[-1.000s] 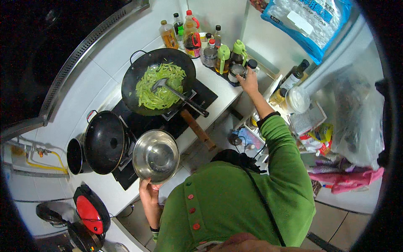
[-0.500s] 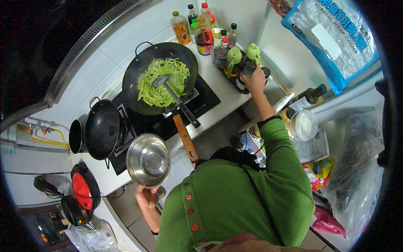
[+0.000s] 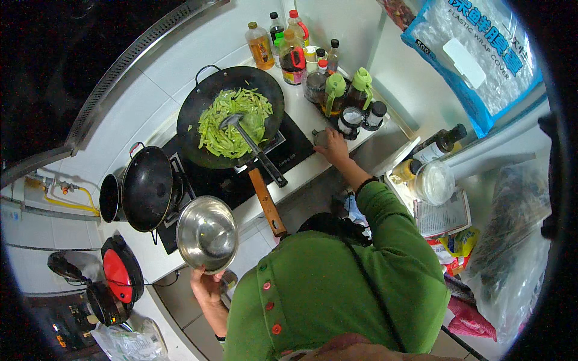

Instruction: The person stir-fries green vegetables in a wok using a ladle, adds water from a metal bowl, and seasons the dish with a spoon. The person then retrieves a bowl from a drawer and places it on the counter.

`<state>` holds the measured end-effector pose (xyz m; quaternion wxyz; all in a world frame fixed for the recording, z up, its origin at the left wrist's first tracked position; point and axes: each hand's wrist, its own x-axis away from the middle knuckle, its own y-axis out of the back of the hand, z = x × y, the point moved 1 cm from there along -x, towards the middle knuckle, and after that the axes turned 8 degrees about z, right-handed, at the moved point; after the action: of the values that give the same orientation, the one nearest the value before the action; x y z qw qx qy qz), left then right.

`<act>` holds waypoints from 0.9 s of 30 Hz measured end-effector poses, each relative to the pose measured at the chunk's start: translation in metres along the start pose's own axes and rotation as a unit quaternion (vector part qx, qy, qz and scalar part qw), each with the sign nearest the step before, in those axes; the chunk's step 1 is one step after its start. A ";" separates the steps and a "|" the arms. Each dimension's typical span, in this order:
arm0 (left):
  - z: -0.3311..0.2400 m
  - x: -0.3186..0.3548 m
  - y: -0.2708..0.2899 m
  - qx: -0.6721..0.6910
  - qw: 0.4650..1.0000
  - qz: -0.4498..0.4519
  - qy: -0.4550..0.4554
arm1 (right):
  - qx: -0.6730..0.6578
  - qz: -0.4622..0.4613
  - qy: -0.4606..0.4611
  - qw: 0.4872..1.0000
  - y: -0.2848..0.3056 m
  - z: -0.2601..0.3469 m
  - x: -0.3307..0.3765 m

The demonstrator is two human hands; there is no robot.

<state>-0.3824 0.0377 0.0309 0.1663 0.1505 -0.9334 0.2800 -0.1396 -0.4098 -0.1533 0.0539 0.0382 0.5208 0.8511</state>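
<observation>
A shiny steel bowl (image 3: 208, 234) is held by its near rim in my left hand (image 3: 208, 287), whose fingers close on the edge. At the counter's front edge, my right hand (image 3: 335, 149) closes on what looks like a clear jar lid (image 3: 321, 139), partly covered by the fingers. Just right of it stands an uncovered jar with white contents (image 3: 350, 122). Sliced green vegetables (image 3: 232, 123) fill the wok (image 3: 191, 150) on the cooktop, with a black-handled spatula (image 3: 256, 147) lying across them. The wok's wooden handle (image 3: 268, 201) points toward me.
Two green-topped pourers (image 3: 335, 85) and a black-lidded jar (image 3: 377, 111) stand near the uncovered jar. Several sauce bottles (image 3: 260, 47) line the back wall. Left of the wok sit a black pan (image 3: 147, 189) and a red-and-black appliance (image 3: 118, 274).
My right hand has come left and nearer from the jar, bringing the lid with it; the jar's white contents now show. The steel bowl has shifted slightly left and nearer.
</observation>
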 end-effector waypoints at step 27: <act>0.004 0.005 -0.002 -0.017 0.997 -0.068 0.015 | 0.100 -0.147 -0.010 0.984 0.105 -0.058 -0.048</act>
<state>-0.3867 0.0332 0.0306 0.2012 0.2064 -0.9231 0.2544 -0.1045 -0.5148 -0.0864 0.1798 -0.0252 0.6028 0.7770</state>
